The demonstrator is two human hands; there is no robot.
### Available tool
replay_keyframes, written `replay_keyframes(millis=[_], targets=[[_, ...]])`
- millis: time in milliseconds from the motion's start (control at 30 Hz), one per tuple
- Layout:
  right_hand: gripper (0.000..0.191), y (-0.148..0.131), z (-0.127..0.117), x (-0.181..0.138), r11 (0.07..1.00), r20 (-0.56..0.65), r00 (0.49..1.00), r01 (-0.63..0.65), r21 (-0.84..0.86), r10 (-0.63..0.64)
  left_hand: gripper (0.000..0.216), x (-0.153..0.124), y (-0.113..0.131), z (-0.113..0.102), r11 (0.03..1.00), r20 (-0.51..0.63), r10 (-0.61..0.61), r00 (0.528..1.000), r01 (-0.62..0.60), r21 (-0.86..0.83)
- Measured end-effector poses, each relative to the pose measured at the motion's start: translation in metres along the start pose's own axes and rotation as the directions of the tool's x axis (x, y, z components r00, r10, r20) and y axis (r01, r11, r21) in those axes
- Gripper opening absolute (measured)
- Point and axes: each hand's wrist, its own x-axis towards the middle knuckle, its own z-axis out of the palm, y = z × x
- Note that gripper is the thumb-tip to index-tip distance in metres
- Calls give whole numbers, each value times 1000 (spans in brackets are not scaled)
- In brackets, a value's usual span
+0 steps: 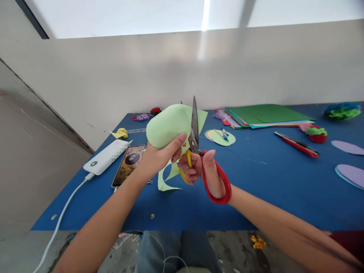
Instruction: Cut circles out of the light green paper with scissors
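My left hand (159,157) grips a curved sheet of light green paper (170,125) held up over the blue table (270,182). My right hand (204,170) is closed through the red and yellow handles of a pair of scissors (195,131). The blades point upward and lie against the right side of the paper. A trimmed strip of the same green paper (167,180) hangs below my hands.
A white power bank (106,156) with a cable and a phone (129,163) lie at the left. Stacked coloured sheets (264,115), a red utility knife (297,144), paper discs with a compass (222,136), purple ovals (351,172) and paper flowers (315,132) lie farther right. A wall rises behind.
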Motion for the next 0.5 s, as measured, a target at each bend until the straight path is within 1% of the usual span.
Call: replay_keyframes(millis=[133, 233, 367, 500], targets=[[83, -2, 1, 0, 999, -31, 999, -37, 8, 37, 40, 0, 3, -1, 1000, 1, -8, 1000, 8, 25], [80, -6, 2, 0, 999, -46, 998, -35, 5, 36, 43, -1, 4, -1, 999, 31, -19, 999, 18, 35], [78, -8, 2, -1, 1000, -58, 998, -28, 0, 28, 49, -1, 6, -1, 999, 94, 0, 996, -4, 50], [79, -7, 1, 0, 1000, -52, 998, -27, 6, 27, 47, 0, 7, -2, 998, 97, -23, 995, 17, 57]])
